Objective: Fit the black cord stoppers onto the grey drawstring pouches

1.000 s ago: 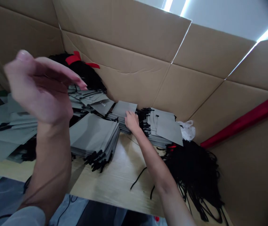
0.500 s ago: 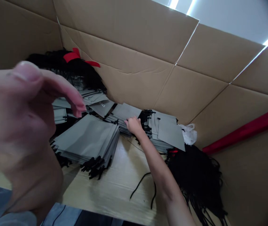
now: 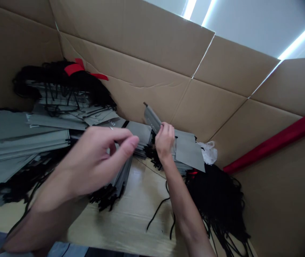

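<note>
My right hand [image 3: 165, 141] is closed on the edge of a grey flat bag [image 3: 152, 119], which is raised at a tilt above the piles and has pale lettering and a dark end. My left hand [image 3: 105, 153] hovers nearer the camera, thumb and forefinger brought together, with nothing visible in them; its other fingers are mostly hidden. Below it, partly covered, is a fanned stack of grey flat bags [image 3: 121, 178] with black cord ends. Close to my right hand lie a small grey stack [image 3: 139, 132] and another grey stack [image 3: 188, 148].
Black cords tied with a red band [image 3: 73, 68] lie over grey bags at the back left. More grey bags [image 3: 24, 142] are piled at the left. A black cord bundle [image 3: 219, 200] and white plastic [image 3: 208, 151] are at the right. Cardboard walls [image 3: 131, 50] enclose the back.
My right hand has lifted a grey flat bag off the small stack and moved slightly right. My left hand has moved right, away from the camera, and its fingers have closed together.
</note>
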Demonstrator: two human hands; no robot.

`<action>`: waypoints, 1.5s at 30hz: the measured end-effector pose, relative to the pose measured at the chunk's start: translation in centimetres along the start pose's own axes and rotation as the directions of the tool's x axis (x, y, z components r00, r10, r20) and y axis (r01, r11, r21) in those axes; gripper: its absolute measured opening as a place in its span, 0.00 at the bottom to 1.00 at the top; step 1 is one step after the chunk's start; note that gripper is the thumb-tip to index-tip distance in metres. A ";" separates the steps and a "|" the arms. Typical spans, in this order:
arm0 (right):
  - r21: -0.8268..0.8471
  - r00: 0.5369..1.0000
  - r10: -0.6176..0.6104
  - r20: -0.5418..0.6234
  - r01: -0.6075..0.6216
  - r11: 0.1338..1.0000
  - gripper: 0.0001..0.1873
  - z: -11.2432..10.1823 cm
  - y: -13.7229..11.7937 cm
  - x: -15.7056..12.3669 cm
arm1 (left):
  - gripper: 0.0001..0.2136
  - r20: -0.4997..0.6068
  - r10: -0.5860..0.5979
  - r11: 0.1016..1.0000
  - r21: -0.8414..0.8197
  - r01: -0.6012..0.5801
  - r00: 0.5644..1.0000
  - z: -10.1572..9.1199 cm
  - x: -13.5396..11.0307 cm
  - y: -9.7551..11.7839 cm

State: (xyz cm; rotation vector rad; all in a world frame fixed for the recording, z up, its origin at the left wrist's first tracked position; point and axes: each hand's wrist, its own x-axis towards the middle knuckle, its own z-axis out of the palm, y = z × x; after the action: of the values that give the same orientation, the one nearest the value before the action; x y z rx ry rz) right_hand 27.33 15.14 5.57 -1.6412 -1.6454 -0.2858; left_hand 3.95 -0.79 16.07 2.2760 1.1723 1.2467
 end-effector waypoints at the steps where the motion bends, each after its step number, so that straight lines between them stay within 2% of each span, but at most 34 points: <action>1: 0.037 0.997 0.013 -0.081 -0.010 0.999 0.19 -2.2 -0.4 -0.2 | 0.23 0.088 -0.006 1.000 -0.008 0.006 0.996 0.8 0.3 0.0; 2: 0.073 0.989 0.014 -0.146 -0.003 0.997 0.21 -4.5 -0.9 -0.6 | 0.23 0.129 -0.024 0.998 -0.046 0.030 0.991 1.6 0.5 -0.1; 4: 0.139 0.979 -0.044 -0.200 0.073 0.988 0.16 -9.1 -2.0 -2.1 | 0.24 0.095 -0.119 0.974 -0.182 0.134 0.988 3.5 0.9 -0.6; 6: 0.206 0.972 -0.179 -0.154 0.209 0.956 0.08 -12.9 -3.2 -4.1 | 0.33 0.046 -0.168 0.910 -0.378 0.173 0.985 5.3 1.4 -1.1; 7: 0.303 0.953 -0.291 -0.084 0.303 0.904 0.06 -14.2 -3.7 -5.1 | 0.35 0.039 -0.162 0.857 -0.491 0.160 0.986 6.1 1.6 -1.3; 8: 0.377 0.919 -0.394 0.008 0.362 0.853 0.06 -15.1 -4.2 -6.1 | 0.34 0.024 -0.163 0.804 -0.576 0.147 0.986 6.6 1.9 -1.4; 10: 0.408 0.849 -0.520 0.092 0.444 0.797 0.06 -16.0 -4.9 -7.6 | 0.27 -0.028 -0.185 0.755 -0.644 0.124 0.982 7.0 2.5 -1.6; 13: 0.372 0.745 -0.624 0.236 0.524 0.766 0.06 -16.2 -5.2 -8.4 | 0.15 -0.126 -0.228 0.850 -0.510 0.134 0.965 6.6 2.8 -1.8; 15: 0.433 0.705 -0.649 0.286 0.509 0.744 0.03 -16.5 -4.9 -8.4 | 0.13 -0.097 -0.182 0.918 -0.372 0.134 0.978 6.0 2.7 -2.0; 16: 0.485 0.721 -0.644 0.257 0.480 0.731 0.02 -16.8 -4.7 -8.2 | 0.13 -0.063 -0.139 0.941 -0.320 0.111 0.988 5.7 2.6 -2.1; 17: 0.532 0.768 -0.612 0.191 0.442 0.722 0.03 -17.0 -4.5 -8.0 | 0.12 -0.036 -0.090 0.955 -0.287 0.076 0.995 5.5 2.4 -2.1; 19: 0.562 0.884 -0.468 0.002 0.386 0.732 0.07 -17.5 -4.3 -7.7 | 0.09 -0.007 -0.010 0.966 -0.259 0.008 1.000 5.3 2.0 -2.1; 21: 0.526 0.931 -0.338 -0.140 0.359 0.771 0.11 -17.6 -4.1 -7.3 | 0.09 0.040 0.019 0.969 -0.247 -0.009 0.999 5.1 1.5 -1.8; 23: 0.509 0.943 -0.296 -0.151 0.331 0.795 0.17 -17.2 -4.1 -7.0 | 0.11 0.121 0.034 0.970 -0.244 -0.003 0.992 5.1 1.2 -1.5; 25: 0.539 0.951 -0.294 -0.094 0.297 0.788 0.20 -16.6 -4.0 -6.7 | 0.10 0.181 0.049 0.969 -0.246 -0.003 0.982 5.1 1.0 -1.3; 29: 0.597 0.938 -0.343 -0.043 0.300 0.744 0.14 -15.8 -3.8 -6.1 | 0.06 0.220 0.055 0.969 -0.245 0.001 0.974 5.4 1.1 -1.6; 33: 0.627 0.938 -0.344 -0.050 0.298 0.720 0.10 -15.8 -3.5 -5.9 | 0.04 0.173 0.054 0.964 -0.264 -0.006 0.983 5.5 1.5 -1.9; 37: 0.641 0.957 -0.290 -0.027 0.239 0.730 0.10 -15.9 -3.3 -5.9 | 0.04 0.113 0.086 0.944 -0.327 -0.045 0.990 5.4 1.9 -1.5; 41: 0.643 0.971 -0.239 -0.028 0.201 0.739 0.11 -15.8 -3.3 -5.9 | 0.04 0.065 0.015 0.887 -0.462 0.017 0.998 5.6 2.2 -1.1; 43: 0.617 0.973 -0.217 -0.076 0.217 0.756 0.11 -15.7 -3.5 -5.9 | 0.03 0.021 -0.035 0.850 -0.525 0.041 0.999 5.8 2.3 -1.0; 45: 0.563 0.961 -0.196 -0.195 0.273 0.780 0.12 -15.7 -3.8 -6.0 | 0.03 -0.051 -0.063 0.834 -0.552 0.024 0.997 6.1 2.3 -1.1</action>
State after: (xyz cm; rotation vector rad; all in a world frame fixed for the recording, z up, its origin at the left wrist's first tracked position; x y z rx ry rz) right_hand 28.63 -0.07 13.52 -0.9316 -1.6283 0.0091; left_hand 8.98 2.41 13.21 1.7775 0.7411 1.4269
